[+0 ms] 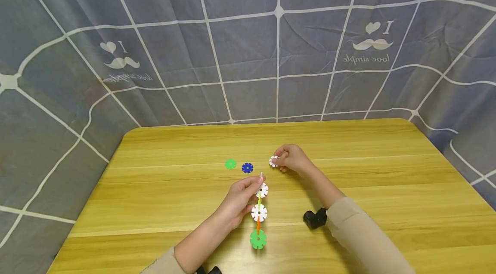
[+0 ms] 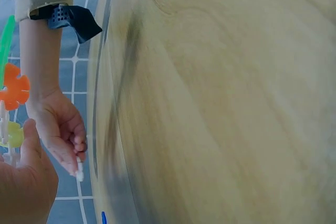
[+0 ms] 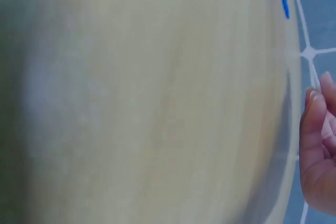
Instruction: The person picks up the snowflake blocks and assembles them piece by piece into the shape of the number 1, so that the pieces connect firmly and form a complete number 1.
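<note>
Head view: Chain (image 1: 259, 213) is pinched by left hand (image 1: 239, 198), disc (image 1: 271, 161) by right hand (image 1: 293, 159); chain could be sprung apart by hard pushing.

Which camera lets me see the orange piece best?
The left wrist camera: it shows the orange piece turned nearly face-on, with its notches clear. The head camera shows it only as a thin strip between a white disc and a green disc. The right wrist camera doesn't show it at all.
</note>
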`<state>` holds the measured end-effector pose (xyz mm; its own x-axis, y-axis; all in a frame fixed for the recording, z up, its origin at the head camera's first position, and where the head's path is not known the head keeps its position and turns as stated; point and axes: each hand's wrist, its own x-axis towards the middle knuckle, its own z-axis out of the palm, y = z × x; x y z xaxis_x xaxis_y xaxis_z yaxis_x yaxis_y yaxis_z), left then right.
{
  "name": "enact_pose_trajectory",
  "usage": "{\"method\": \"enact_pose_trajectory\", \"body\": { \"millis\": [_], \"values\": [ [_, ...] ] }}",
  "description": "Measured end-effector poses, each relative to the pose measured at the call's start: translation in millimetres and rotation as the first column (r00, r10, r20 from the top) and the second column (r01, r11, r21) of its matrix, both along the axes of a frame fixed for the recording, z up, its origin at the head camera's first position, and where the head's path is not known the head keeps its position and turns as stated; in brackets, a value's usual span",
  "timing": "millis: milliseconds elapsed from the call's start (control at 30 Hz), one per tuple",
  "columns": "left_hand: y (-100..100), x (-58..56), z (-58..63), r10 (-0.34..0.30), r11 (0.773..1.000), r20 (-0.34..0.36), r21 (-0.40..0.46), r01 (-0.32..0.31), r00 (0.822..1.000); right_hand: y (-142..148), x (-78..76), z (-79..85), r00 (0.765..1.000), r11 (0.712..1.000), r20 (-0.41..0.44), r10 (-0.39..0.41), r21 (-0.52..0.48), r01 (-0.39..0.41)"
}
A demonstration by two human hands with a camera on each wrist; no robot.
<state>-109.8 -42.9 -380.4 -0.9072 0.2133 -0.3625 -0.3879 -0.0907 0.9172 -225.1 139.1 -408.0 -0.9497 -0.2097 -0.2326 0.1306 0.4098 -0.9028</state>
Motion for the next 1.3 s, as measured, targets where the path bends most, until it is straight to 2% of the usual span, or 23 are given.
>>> {"method": "enact_pose_trajectory", "body": {
  "millis": [200, 400, 533, 833, 1033, 1133, 1300],
  "values": [
    [-2, 0.5, 0.1, -0.003, 1.000, 0.010, 0.012, 0.003, 1.000, -3, 12.8, 11.7, 0.996, 0.992, 0.030, 0.087, -0.096, -0.084],
    [-3, 0.6, -0.1, -0.007, 1.000, 0.011, 0.022, 0.007, 1.000, -8, 27.6, 28.6, 0.982, 0.969, -0.018, 0.189, -0.159, -0.190],
    [-3, 1.3, -0.3, -0.006, 1.000, 0.013, 0.018, 0.006, 1.000, -10, 34.3, 36.2, 0.972, 0.955, -0.045, 0.231, -0.179, -0.235],
    [0, 1.3, 0.0, -0.011, 1.000, 0.011, 0.025, 0.011, 1.000, -11, 38.5, 40.8, 0.966, 0.945, -0.057, 0.254, -0.199, -0.260],
    [-1, 3.6, -0.5, -0.016, 1.000, -0.001, 0.003, 0.016, 1.000, -11, 40.3, 43.7, 0.956, 0.940, -0.053, 0.287, -0.174, -0.292],
    [-1, 5.5, -0.5, -0.034, 0.999, -0.010, -0.001, 0.034, 0.999, -8, 39.1, 47.8, 0.935, 0.921, -0.061, 0.351, -0.161, -0.356],
    [0, 8.4, 0.6, -0.057, 0.998, -0.027, -0.009, 0.057, 0.998, 1, 34.5, 56.8, 0.867, 0.851, -0.077, 0.492, -0.170, -0.497]
  ]
}}
